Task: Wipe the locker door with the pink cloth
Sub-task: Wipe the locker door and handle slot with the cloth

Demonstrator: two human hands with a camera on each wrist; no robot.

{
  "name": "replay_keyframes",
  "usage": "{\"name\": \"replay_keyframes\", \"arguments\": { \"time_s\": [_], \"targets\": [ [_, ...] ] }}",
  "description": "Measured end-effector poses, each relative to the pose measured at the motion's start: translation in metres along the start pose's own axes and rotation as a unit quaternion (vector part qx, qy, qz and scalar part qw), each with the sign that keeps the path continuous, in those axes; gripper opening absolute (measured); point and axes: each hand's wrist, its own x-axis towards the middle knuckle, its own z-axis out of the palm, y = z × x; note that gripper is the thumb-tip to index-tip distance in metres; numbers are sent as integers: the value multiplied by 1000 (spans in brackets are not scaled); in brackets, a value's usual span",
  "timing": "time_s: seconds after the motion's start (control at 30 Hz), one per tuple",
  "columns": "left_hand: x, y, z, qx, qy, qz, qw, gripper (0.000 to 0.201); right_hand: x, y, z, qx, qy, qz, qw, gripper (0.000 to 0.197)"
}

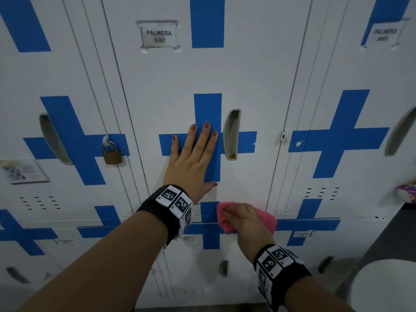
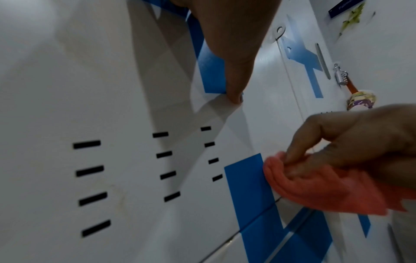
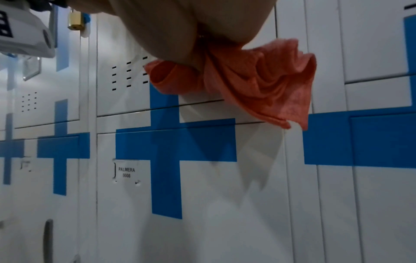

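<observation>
A wall of white lockers (image 1: 337, 70) with blue crosses (image 1: 337, 134), one closed with a brass padlock (image 1: 112, 153).

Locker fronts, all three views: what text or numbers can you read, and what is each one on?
"PALMERA 0007": white card in the label holder on the white locker door with blue cross.
"PALMERA 0003": card on the right-hand neighbouring door, last digit uncertain.
"PALMERA 0008": card on the lower door.
Paper notice on the left-hand locker: too blurred.
Dark blue sign: unreadable.
Square-pattern wristband markers: no words.
</observation>
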Motion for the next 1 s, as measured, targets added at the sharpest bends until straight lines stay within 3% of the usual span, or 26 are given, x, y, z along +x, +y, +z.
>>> {"name": "replay_keyframes", "arguments": {
  "time_s": [0.03, 0.13, 0.27, 0.3, 0.4, 0.43, 0.47, 0.5, 0.6, 0.7, 0.8, 1.0],
  "targets": [
    [0, 0, 0, 0, -1, 0, 1000, 127, 0, -1, -1, 13, -20, 2, 1000, 45],
    [0, -1, -1, -2, -4, 0, 1000, 127, 1, 2, -9, -13, 9, -12, 1000, 31],
    [0, 0, 0, -5, -8, -2, 1000, 127, 9, 4, -26, 4, 143, 21, 989, 29],
    [0, 0, 0, -7, -7, -3, 1000, 127, 12, 1, -33, 74, 185, 50, 979, 28],
    [0, 0, -1, -9, -8, -5, 1000, 126, 26, -20, -63, 337, 308, 88, 885, 22],
    [0, 0, -1, -7, -8, -6, 1000, 126, 32, -25, -70, 403, 338, 95, 845, 21],
    [0, 0, -1, -5, -7, -6, 1000, 126, 39, -23, -70, 432, 351, 96, 825, 20],
    [0, 1, -1, -3, -7, -6, 1000, 126, 44, -19, -68, 433, 344, 98, 827, 21],
    [1, 1, 0, -4, -6, -5, 1000, 127, 48, -18, -61, 315, 276, 116, 901, 30],
    [1, 0, 1, -8, -8, -5, 1000, 126, 38, -6, -47, 130, 264, 56, 954, 58],
    [0, 1, 1, -10, -9, -3, 1000, 124, 26, -2, -38, -59, 252, 23, 966, 77],
    [1, 0, 0, -8, -10, -3, 1000, 123, 16, 5, -22, -94, 211, -2, 973, 73]
  ]
}}
